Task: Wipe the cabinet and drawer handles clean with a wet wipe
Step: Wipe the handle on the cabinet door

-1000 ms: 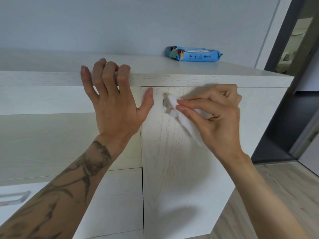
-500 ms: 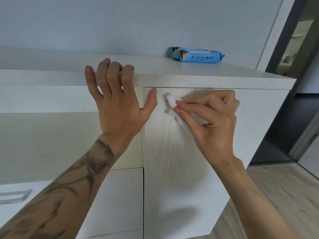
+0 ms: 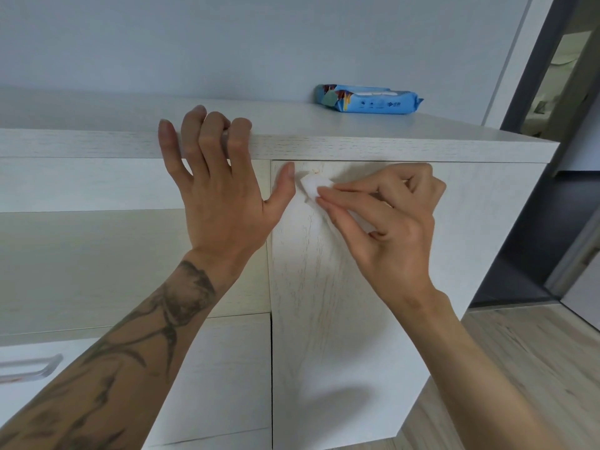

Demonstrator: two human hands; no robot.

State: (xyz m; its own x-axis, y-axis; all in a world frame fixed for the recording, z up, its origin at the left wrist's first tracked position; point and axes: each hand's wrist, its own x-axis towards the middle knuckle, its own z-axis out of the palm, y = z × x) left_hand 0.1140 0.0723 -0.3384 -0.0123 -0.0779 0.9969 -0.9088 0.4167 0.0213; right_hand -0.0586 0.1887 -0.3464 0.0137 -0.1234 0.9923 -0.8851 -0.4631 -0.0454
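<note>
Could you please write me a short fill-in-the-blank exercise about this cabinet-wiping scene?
1. The right hand pinches a white ____ against the cabinet door.
2. The left hand bends its fingers over the ____ edge of the cabinet.
3. The pack of wipes on the cabinet is mostly ____.
4. A drawer handle shows at the picture's lower ____.
Missing words: wipe; top; blue; left.

Wet wipe in right hand at door (left hand atop cabinet)
</note>
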